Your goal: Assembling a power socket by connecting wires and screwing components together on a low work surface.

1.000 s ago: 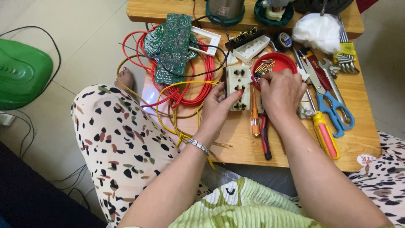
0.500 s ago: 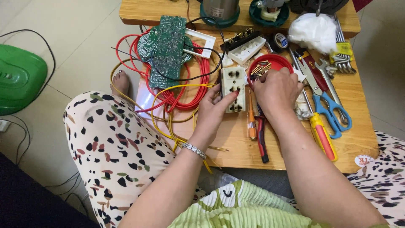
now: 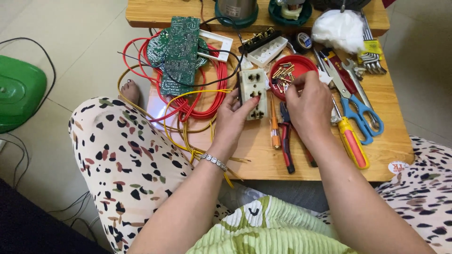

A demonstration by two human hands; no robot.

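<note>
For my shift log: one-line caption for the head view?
Left hand steadies a white socket plate while right hand reaches over a red dish of screws.

Smooth cream plastic socket plate (image 3: 253, 94), glossy red plastic dish (image 3: 293, 67), matt wooden table (image 3: 263, 150)

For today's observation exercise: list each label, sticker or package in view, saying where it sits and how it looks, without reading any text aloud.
Round sticker: table's near right corner, white with red print.
Yellow tag: far right, on the wrench set, rectangular.
White bag: far right, crumpled, beside the tag.
Tape roll: behind the red dish, dark with a pale printed core.
</note>
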